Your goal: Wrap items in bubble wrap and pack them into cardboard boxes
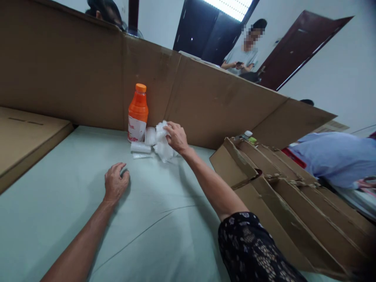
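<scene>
With our right hand (pixel 175 137) pinching crumpled white plastic film (pixel 162 147), left hand (pixel 116 181) empty, sloppy tugging could topple that orange plastic bottle (pixel 138 112).

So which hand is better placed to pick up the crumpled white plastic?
Probably the right hand: it is at the crumpled white plastic, while the left hand is clearly apart from it, with nothing visible in its grasp.

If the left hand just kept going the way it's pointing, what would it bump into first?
Probably the small roll of clear wrap in front of the orange bottle; the left hand points roughly that way. Its height above the table is unclear, so it might pass over.
</scene>
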Demonstrator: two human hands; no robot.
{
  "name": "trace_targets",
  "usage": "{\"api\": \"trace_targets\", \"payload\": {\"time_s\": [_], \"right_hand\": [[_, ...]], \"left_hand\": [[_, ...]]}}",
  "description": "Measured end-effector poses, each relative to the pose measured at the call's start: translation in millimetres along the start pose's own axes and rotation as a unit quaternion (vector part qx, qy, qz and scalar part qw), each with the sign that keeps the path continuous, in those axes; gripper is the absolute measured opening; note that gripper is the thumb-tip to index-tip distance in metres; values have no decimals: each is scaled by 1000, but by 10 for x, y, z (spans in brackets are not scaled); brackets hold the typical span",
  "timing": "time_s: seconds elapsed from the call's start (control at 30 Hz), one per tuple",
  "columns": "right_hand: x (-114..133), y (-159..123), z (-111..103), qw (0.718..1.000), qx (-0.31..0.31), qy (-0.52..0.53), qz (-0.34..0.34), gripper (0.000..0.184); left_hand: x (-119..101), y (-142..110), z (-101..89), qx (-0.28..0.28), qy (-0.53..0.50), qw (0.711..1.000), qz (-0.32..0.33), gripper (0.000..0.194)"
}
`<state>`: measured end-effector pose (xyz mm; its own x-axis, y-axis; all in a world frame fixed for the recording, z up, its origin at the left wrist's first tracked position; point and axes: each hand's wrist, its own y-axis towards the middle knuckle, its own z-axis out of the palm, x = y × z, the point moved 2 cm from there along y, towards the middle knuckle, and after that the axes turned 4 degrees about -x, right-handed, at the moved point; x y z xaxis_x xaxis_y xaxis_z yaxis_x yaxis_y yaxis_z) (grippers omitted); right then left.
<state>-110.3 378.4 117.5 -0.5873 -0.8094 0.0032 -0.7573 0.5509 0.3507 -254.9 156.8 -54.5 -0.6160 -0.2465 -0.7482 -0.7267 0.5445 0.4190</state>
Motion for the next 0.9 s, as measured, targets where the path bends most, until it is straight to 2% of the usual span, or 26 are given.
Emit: {"api": "trace_targets", "payload": {"time_s": [0.1,0.23,0.33,0.43,0.5,0.57,0.67,0.8,0.9], "right_hand": [[-143,91,170,998,23,-38,51,66],[-146,-44,576,994,102,-37,30,50],[-131,-105,765,990,140,-16,6,44],[-136,-71,753,990,141,-2,9,43],[-117,-83,661,992,121,-2,25,44],[-58,-209,549,995,91,-6,48,45],[90,-684,412,996,46,21,68,41],[253,-1641,242,996,16,79,49,32],[208,-2290,-46,997,-18,60,48,30]], "left_hand": [[-3,0,-4,-3,3,1000,1,37],[-3,-4,-11,-4,6,1000,8,38],[1,-7,-29,5,13,1000,10,38],[-5,0,-55,15,18,1000,12,36],[-17,10,-72,18,18,1000,12,35],[-32,21,-92,20,14,1000,10,34],[-68,26,-133,31,2,999,10,34],[-117,10,-210,38,-18,999,-2,32],[-122,14,-242,48,0,998,-29,35]]}}
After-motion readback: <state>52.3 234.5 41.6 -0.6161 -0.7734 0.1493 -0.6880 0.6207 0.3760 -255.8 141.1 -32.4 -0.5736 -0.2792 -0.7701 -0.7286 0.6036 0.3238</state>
